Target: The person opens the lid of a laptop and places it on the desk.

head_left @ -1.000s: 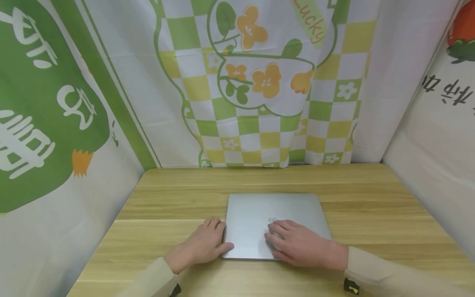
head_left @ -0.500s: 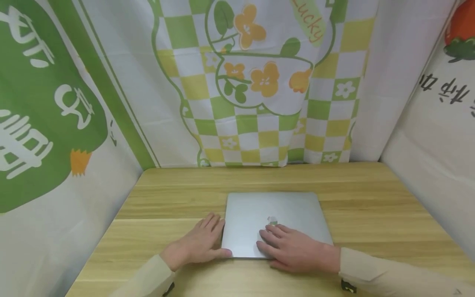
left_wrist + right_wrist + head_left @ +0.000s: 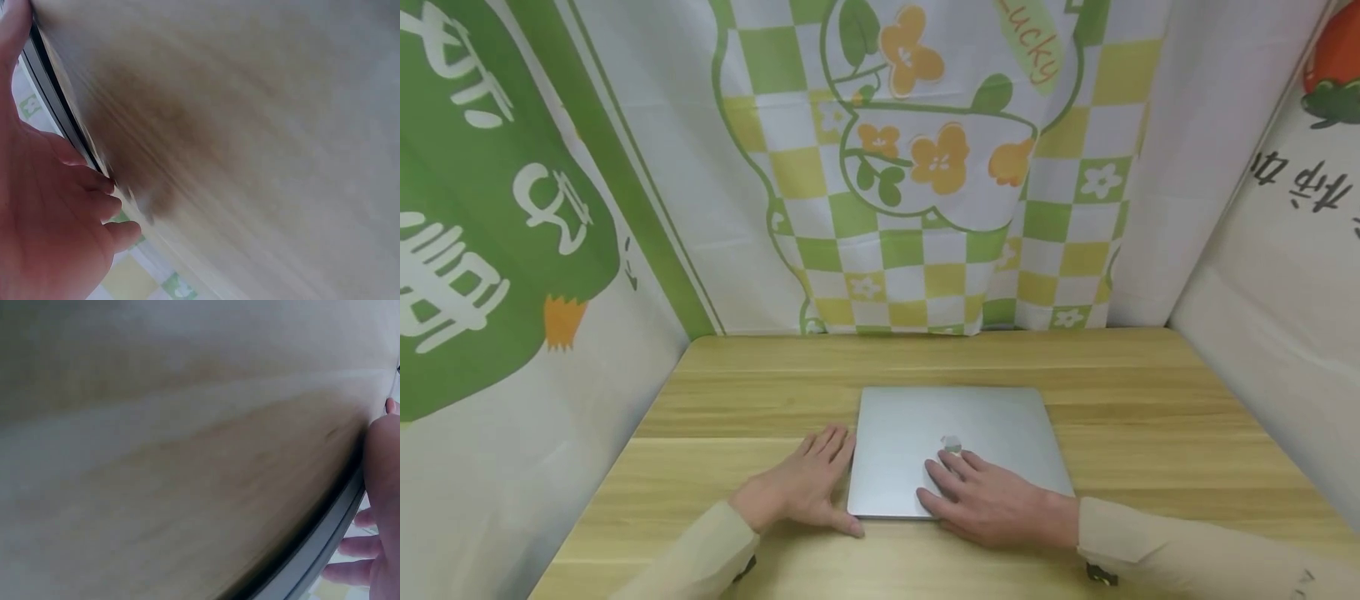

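- The left hand [image 3: 801, 492], lower middle of the head view, has its fingers [image 3: 831, 450] lying close together beside the laptop's left edge, the thumb stretched apart near the lower left corner; whether the fingertips touch the edge is hard to tell.
- The right hand [image 3: 992, 504], lower right of centre, rests on the lid, fingers slightly spread and bent; its thumb is hard to make out.
- The silver laptop [image 3: 902, 446] lies closed in the lower middle of the frame, its lower right corner hidden by the right hand, which also reaches the lower rim of the pale logo [image 3: 951, 442].
- In the left wrist view the palm fills the lower left, cut off by the frame, and the laptop shows only as a dark strip; in the right wrist view the hand is cropped at the right edge.
- Both beige sleeves [image 3: 1180, 537] run out of the lower frame, small dark items [image 3: 1102, 573] half hidden under the cuffs.
- The wooden bench [image 3: 745, 400], blurred in both wrist views, meets a printed curtain [image 3: 887, 267] cut off at the top.
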Demonstrator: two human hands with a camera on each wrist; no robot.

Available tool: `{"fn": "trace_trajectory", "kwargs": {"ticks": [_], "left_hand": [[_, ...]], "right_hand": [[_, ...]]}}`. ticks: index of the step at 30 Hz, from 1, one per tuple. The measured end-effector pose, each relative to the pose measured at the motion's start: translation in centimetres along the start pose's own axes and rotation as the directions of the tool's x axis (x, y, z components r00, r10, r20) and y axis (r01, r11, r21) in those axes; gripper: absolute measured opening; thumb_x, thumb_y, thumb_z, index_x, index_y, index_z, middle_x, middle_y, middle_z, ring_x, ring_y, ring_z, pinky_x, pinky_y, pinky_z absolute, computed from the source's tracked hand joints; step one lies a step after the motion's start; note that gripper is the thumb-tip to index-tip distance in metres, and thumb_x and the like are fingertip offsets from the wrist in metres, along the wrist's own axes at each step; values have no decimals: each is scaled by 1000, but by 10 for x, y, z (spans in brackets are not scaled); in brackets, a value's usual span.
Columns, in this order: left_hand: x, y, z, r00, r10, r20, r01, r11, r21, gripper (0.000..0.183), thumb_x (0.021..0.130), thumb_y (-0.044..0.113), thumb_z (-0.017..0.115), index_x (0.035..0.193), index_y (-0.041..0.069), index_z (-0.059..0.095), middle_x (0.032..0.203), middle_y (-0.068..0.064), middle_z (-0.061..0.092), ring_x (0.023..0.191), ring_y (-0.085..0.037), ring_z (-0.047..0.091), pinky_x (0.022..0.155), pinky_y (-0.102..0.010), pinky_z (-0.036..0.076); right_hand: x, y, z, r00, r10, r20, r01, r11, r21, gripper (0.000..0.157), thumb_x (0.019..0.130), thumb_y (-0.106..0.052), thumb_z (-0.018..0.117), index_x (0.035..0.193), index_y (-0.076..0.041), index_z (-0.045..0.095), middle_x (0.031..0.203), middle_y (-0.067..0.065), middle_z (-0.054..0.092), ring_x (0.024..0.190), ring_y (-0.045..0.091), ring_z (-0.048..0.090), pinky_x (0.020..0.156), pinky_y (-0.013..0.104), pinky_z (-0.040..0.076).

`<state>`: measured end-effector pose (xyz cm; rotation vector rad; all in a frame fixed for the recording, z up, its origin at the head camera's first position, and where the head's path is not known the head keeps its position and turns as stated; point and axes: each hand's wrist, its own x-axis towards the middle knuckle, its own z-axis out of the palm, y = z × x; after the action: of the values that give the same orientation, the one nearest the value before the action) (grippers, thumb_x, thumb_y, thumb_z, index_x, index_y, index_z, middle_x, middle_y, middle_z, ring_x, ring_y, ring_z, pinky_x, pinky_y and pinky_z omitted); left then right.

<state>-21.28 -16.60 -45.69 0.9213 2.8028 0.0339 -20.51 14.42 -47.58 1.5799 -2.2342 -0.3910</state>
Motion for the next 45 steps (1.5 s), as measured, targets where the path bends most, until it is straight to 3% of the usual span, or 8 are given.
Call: {"fn": "trace_trajectory", "kwargs": {"ticks": [6,16,26,34,45], "left_hand": [[2,0,-3,999,-18,44,18,1000,9,132,60,90,43,147,-3,8,152,-26,6,140,-39,6,112,-54,16],[4,3,-7,998,-11,59,8,999,46,132,59,89,44,146,-5,10,152,-25,6,140,-37,7,113,-50,16],[5,3,-7,997,-16,70,12,999,47,133,58,90,43,146,-4,9,152,-24,4,141,-36,5,114,-49,15],[7,3,-5,997,-17,73,13,998,53,134,58,92,41,146,-4,8,153,-24,2,141,-35,4,114,-49,15],[7,5,-6,997,-32,71,30,999,35,131,61,92,36,146,-4,11,153,-22,3,141,-34,5,114,-47,15]], "right_hand": [[-1,-2,-1,1000,10,-1,-10,999,-39,47,98,-43,32,134,-14,41,127,17,50,113,36,52,81,46,53],[-1,2,-3,997,-78,23,81,986,-149,46,101,-37,23,134,-10,41,125,19,54,109,34,57,74,42,56],[2,5,-9,984,-173,38,177,952,-251,45,101,-24,15,132,-7,43,119,19,59,104,32,62,69,38,58],[4,8,-20,977,-195,84,210,949,-235,42,100,-21,19,133,-6,40,122,19,57,109,30,59,73,37,57],[3,10,-27,982,-176,69,187,958,-218,41,100,-20,20,134,-5,38,123,20,57,110,30,59,75,37,57]]}}
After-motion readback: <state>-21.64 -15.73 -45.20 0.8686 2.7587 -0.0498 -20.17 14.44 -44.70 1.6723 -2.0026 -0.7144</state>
